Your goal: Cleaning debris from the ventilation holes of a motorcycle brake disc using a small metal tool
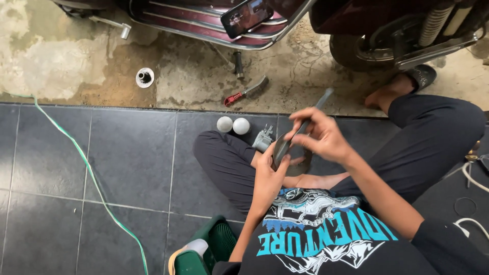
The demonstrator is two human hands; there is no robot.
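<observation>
Both hands: you had them raised over your crossed legs, working on one part together.
Left hand [268,175]: it was closed around the lower edge of a curved grey metal part [289,153], holding it up.
Right hand [321,135]: it gripped a slim dark tool [309,116], its far end pointing toward the scooter and its near end on the part.
Metal part: it sat between your hands, above your lap and off the floor.
Floor near you: two pale balls [233,125] lay side by side on the dark tiles [127,158], just beside a small silver mechanical piece [264,137] at your knee.
Concrete beyond: a red-handled wire brush [246,92] and a small round white cap [145,77] lay below the scooter [204,23].
Left side: a green cable [86,168] ran across the tiles.
</observation>
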